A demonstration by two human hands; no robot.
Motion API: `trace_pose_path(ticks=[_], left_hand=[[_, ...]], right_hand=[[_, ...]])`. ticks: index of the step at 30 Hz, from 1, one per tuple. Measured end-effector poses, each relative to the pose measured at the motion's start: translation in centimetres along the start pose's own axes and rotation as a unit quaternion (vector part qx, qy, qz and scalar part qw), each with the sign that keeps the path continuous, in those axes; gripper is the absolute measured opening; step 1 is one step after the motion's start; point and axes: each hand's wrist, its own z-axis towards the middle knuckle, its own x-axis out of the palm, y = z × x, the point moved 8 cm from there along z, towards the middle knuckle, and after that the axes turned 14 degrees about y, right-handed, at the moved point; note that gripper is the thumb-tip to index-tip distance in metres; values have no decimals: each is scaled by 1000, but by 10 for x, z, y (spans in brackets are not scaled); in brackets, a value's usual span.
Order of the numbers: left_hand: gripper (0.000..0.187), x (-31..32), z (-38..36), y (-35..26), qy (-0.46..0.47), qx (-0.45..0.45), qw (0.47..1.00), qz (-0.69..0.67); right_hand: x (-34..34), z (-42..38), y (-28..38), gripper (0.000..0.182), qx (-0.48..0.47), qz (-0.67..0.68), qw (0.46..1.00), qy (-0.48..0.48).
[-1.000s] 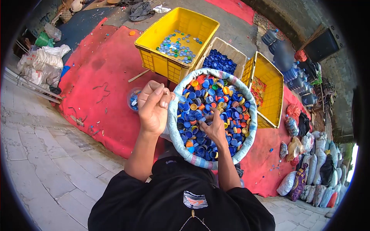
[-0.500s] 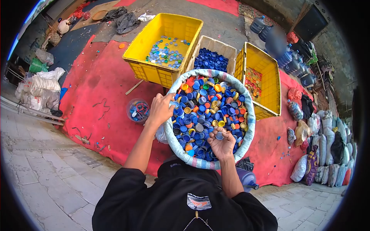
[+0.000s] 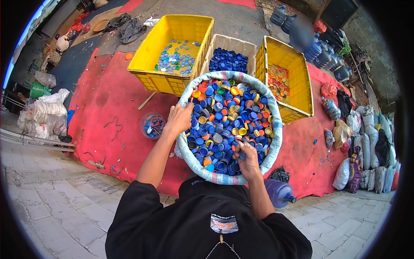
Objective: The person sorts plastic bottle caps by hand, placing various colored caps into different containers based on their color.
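A round, cloth-rimmed basket point(image 3: 277, 125) full of blue, yellow, orange and red bottle caps point(image 3: 222, 125) is in front of me. My left hand point(image 3: 179, 118) is closed at the basket's left rim; what its fingers hold, if anything, is too small to make out. Over the caps at the lower right, my right hand point(image 3: 247, 160) is closed with a dark cap point(image 3: 242, 155) at its fingers. Behind the basket stand a yellow crate point(image 3: 142, 54) with pale and green caps, a whitish crate point(image 3: 211, 45) of dark blue caps, and another yellow crate point(image 3: 299, 86) with red and orange caps.
A small clear tub point(image 3: 153, 125) sits on the red mat point(image 3: 108, 138) at the left. A large water bottle point(image 3: 278, 193) lies by my right elbow. Filled sacks point(image 3: 366, 151) line the right side, white sacks point(image 3: 43, 114) the left. Blue bottles point(image 3: 312, 51) stand at the back.
The view has shifted slightly. At my left hand, the pale cap seen earlier no longer shows. My right hand has turned, and a dark cap shows at its fingers instead of a clear one.
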Motion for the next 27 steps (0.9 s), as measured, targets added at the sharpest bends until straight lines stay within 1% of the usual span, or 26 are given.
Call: trace_pose_path(ticks=[2, 3, 6, 7, 8, 9, 10, 11, 14, 15, 16, 17, 18, 19, 20, 22, 23, 26, 27], left_hand=[[44, 5, 3, 3, -44, 25, 999, -2], [42, 5, 3, 3, -39, 17, 999, -7], [36, 4, 3, 5, -32, -2, 999, -21], [34, 4, 2, 7, -35, -3, 999, -27], [31, 4, 2, 8, -38, -5, 999, -33], [31, 5, 2, 11, -31, -3, 996, -80], [31, 5, 2, 15, -24, -2, 992, -127], [31, 6, 1, 18, -18, -1, 985, -174], [33, -18, -17, 11, -113, 16, 979, -170], [31, -24, -22, 10, -117, 30, 958, -261], [30, -22, -25, 12, -110, 40, 915, -386], [29, -17, -29, 12, -102, 48, 856, -505], [28, -11, -35, 11, -93, 56, 781, -615], [27, -12, -43, 6, -100, 73, 726, -677], [26, -5, -47, 3, -87, 85, 654, -746], [23, 9, -56, -5, -59, 107, 492, -862], [21, 15, -59, -9, -53, 111, 464, -877], [23, 26, -72, -22, -15, 115, 391, -913], [24, 32, -73, -23, -19, 106, 397, -911]], right_hand=[[-6, 1, -3, 30, 6, -71, 997, 2], [-2, 1, -2, 31, 2, -75, 997, 2], [0, 3, -1, 34, 8, -206, 979, 11], [0, 3, -1, 31, 18, -247, 969, 4], [3, 3, 3, 30, 13, -316, 949, 2], [9, 4, 10, 29, 7, -385, 923, 0], [14, 5, 15, 28, 2, -451, 893, -1], [14, 8, 17, 24, -34, -530, 847, 7], [41, 12, 32, 25, -88, -626, 773, 56], [43, 17, 29, 33, -87, -651, 749, 85], [45, 19, 27, 35, -80, -674, 729, 91], [47, 21, 26, 37, -73, -696, 707, 97], [52, 22, 26, 39, -66, -718, 685, 104], [54, 24, 25, 41, -51, -732, 670, 110], [56, 27, 23, 43, -35, -746, 655, 116], [59, 29, 18, 46, -9, -770, 625, 131], [60, 31, 16, 47, 1, -780, 611, 139], [61, 36, 8, 48, 25, -801, 579, 152], [61, 37, 5, 48, 31, -806, 571, 153]])
